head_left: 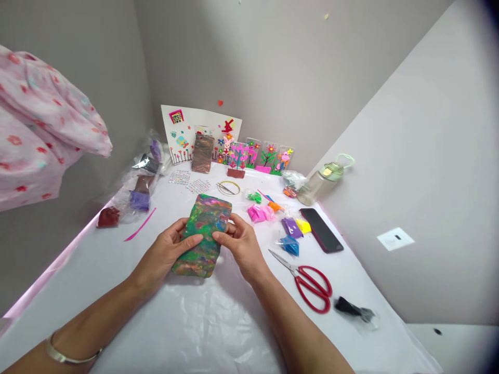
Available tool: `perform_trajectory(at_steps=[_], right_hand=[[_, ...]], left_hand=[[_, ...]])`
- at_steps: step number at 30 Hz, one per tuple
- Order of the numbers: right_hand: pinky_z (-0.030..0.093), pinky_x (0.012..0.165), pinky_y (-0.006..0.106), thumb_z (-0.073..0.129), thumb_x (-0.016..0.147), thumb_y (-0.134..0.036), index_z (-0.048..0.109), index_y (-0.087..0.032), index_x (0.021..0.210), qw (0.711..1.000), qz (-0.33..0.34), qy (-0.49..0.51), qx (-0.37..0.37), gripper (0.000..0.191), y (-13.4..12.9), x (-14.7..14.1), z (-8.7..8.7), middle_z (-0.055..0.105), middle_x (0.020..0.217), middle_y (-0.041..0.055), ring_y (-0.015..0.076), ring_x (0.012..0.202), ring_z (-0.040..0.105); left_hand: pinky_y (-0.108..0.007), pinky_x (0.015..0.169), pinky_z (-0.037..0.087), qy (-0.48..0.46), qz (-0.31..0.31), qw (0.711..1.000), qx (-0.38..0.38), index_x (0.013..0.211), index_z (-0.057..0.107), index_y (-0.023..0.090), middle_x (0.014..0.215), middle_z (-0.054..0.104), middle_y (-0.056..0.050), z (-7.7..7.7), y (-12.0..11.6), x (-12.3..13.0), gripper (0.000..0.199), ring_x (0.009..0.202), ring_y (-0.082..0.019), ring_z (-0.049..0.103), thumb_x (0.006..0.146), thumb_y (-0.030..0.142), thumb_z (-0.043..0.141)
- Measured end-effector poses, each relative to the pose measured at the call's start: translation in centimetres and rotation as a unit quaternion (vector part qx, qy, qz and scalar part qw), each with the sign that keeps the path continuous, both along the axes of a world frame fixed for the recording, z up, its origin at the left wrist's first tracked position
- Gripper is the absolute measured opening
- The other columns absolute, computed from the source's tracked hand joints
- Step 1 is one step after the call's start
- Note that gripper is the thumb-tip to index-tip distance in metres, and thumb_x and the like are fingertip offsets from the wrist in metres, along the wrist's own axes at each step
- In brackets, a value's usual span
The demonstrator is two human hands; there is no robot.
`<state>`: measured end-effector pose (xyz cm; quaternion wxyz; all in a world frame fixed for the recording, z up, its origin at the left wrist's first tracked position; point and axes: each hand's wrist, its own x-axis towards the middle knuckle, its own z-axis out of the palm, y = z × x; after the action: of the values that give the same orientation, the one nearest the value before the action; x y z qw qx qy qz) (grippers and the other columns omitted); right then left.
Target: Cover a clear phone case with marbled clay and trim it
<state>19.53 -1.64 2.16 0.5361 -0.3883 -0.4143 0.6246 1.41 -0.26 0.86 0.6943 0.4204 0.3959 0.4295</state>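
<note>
Between both hands is a phone case [202,223] covered in swirled green, blue, pink and orange clay, held tilted above the table. My left hand [169,246] grips its left edge, thumb lying on the clay face. On the opposite edge, my right hand [237,241] does the same with its thumb pressed near the middle. The fingers behind the case are hidden. Nearest to the right hand are red-handled scissors [312,283], a blue clay packet [289,245] and pink clay [261,212].
Decorated phone cases [268,153] and a brown case [202,153] stand at the back against a white decorated board [171,137]. Rhinestone sheets [198,186], a bangle [233,183], a phone [322,229] and a bottle [319,184] lie or stand around. Bagged clay [139,200] is at left.
</note>
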Motion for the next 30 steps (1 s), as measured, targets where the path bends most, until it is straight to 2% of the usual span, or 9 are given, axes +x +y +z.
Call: perform_trajectory(at_steps=[4, 6, 9, 13, 16, 20, 26, 30], right_hand=[[0.054, 0.08, 0.032, 0.09, 0.068, -0.036, 0.064, -0.023, 0.12, 0.999, 0.032, -0.011, -0.006, 0.059, -0.05, -0.07, 0.18, 0.074, 0.086, -0.0006, 0.0195, 0.08, 0.07], [0.055, 0.08, 0.034, 0.092, 0.065, -0.034, 0.063, -0.023, 0.12, 0.999, 0.045, -0.006, -0.013, 0.063, -0.04, -0.16, 0.17, 0.075, 0.086, -0.0007, 0.0203, 0.078, 0.071], [0.055, 0.079, 0.035, 0.093, 0.062, -0.032, 0.064, -0.023, 0.117, 1.0, 0.021, 0.002, -0.012, 0.064, 0.05, -0.1, 0.07, 0.073, 0.08, -0.0019, 0.0204, 0.074, 0.07], [0.053, 0.077, 0.033, 0.09, 0.068, -0.035, 0.064, -0.023, 0.12, 1.0, 0.009, -0.018, -0.002, 0.059, 0.22, 0.23, -0.05, 0.07, 0.077, -0.0028, 0.0188, 0.074, 0.067], [0.05, 0.071, 0.029, 0.09, 0.067, -0.033, 0.065, -0.023, 0.12, 0.999, 0.012, -0.031, 0.001, 0.059, 0.36, 0.36, -0.15, 0.063, 0.07, -0.0061, 0.0147, 0.066, 0.06], [0.044, 0.065, 0.026, 0.09, 0.065, -0.03, 0.065, -0.022, 0.119, 0.999, 0.005, -0.035, -0.001, 0.06, 0.42, 0.3, -0.23, 0.056, 0.064, -0.0088, 0.0114, 0.06, 0.051], [0.045, 0.07, 0.028, 0.09, 0.064, -0.027, 0.064, -0.023, 0.121, 1.0, 0.017, -0.014, -0.002, 0.063, 0.36, 0.12, -0.36, 0.059, 0.069, -0.0076, 0.0132, 0.065, 0.055], [0.043, 0.068, 0.027, 0.091, 0.063, -0.027, 0.065, -0.022, 0.118, 1.0, -0.002, -0.019, 0.0, 0.06, 0.42, 0.09, -0.54, 0.058, 0.066, -0.0082, 0.0122, 0.063, 0.053]], left_hand=[[-0.03, 0.073, 0.062, 0.001, 0.013, 1.0, 0.005, 0.114, 0.068, 0.021, 0.105, 0.08, -0.006, 0.2, -0.01, -0.12, 0.056, 0.091, -0.026, 0.076, 0.066, 0.035, 0.093], [-0.031, 0.069, 0.062, 0.006, 0.02, 1.0, 0.005, 0.114, 0.068, 0.022, 0.108, 0.079, -0.006, 0.32, -0.01, -0.12, 0.055, 0.09, -0.026, 0.076, 0.068, 0.038, 0.091], [-0.034, 0.067, 0.063, 0.01, 0.009, 1.0, -0.004, 0.116, 0.067, 0.023, 0.111, 0.079, -0.006, 0.49, -0.02, 0.0, 0.055, 0.087, -0.028, 0.077, 0.069, 0.042, 0.09], [-0.034, 0.073, 0.063, 0.016, 0.004, 1.0, -0.011, 0.117, 0.067, 0.021, 0.108, 0.08, -0.007, 0.47, 0.03, 0.01, 0.062, 0.089, -0.029, 0.077, 0.064, 0.041, 0.093], [-0.033, 0.073, 0.062, 0.02, 0.021, 1.0, -0.01, 0.12, 0.065, 0.021, 0.111, 0.08, -0.007, 0.35, 0.11, -0.06, 0.065, 0.091, -0.029, 0.077, 0.064, 0.04, 0.093], [-0.033, 0.073, 0.062, 0.018, 0.002, 1.0, -0.015, 0.123, 0.063, 0.023, 0.116, 0.078, -0.008, 0.23, 0.13, -0.07, 0.063, 0.094, -0.028, 0.077, 0.069, 0.037, 0.09], [-0.032, 0.068, 0.062, 0.025, -0.002, 1.0, -0.008, 0.129, 0.059, 0.022, 0.113, 0.079, -0.008, 0.15, 0.02, -0.19, 0.067, 0.09, -0.028, 0.077, 0.07, 0.033, 0.09], [-0.033, 0.07, 0.064, 0.019, -0.019, 0.999, -0.024, 0.131, 0.056, 0.021, 0.121, 0.077, -0.01, 0.24, -0.01, -0.14, 0.071, 0.092, -0.029, 0.077, 0.069, 0.032, 0.09]])
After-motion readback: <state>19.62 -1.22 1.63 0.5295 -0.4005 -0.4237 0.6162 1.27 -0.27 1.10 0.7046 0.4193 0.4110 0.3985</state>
